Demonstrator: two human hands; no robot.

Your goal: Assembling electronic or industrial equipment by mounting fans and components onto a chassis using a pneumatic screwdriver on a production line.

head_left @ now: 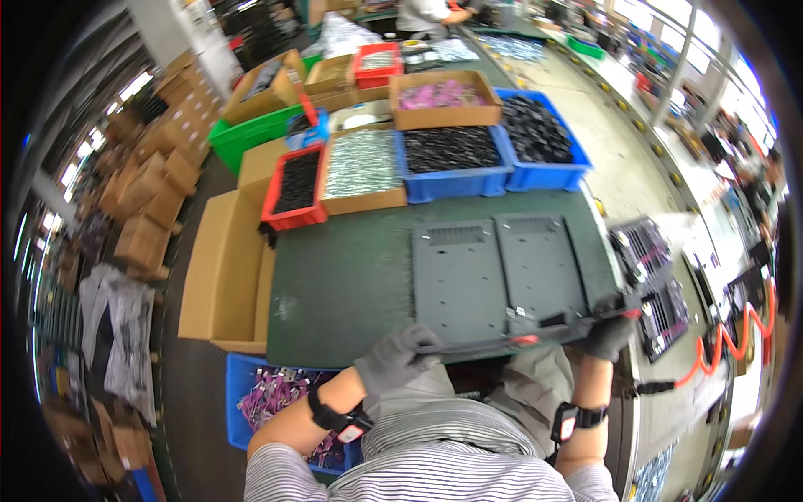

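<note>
The dark strip (524, 340), blurred but with a red patch along it, lay across the near edge of two flat dark panels, between the person's hands. It looked light, slender and fairly stiff, perhaps smooth plastic, so a hold near each end would likely have kept it from twisting or sagging. The right hand (609, 336), gloved in grey, seemed to have its fingers wrapped about the strip's right end. The left hand (395, 358), gloved alike, had its fingers curled near the other end; whether they pinched it I could not tell.

The left panel (460, 284) and right panel (542, 268) rested side by side on the green bench (343, 280). They looked broad, thin and rigid, likely light for their size and easy to scuff; their outer edges offered the best hold, clear of the slotted vents at the far end.

Beyond them stood a red bin (299, 219) and a blue bin (458, 187), both filled with black parts.
</note>
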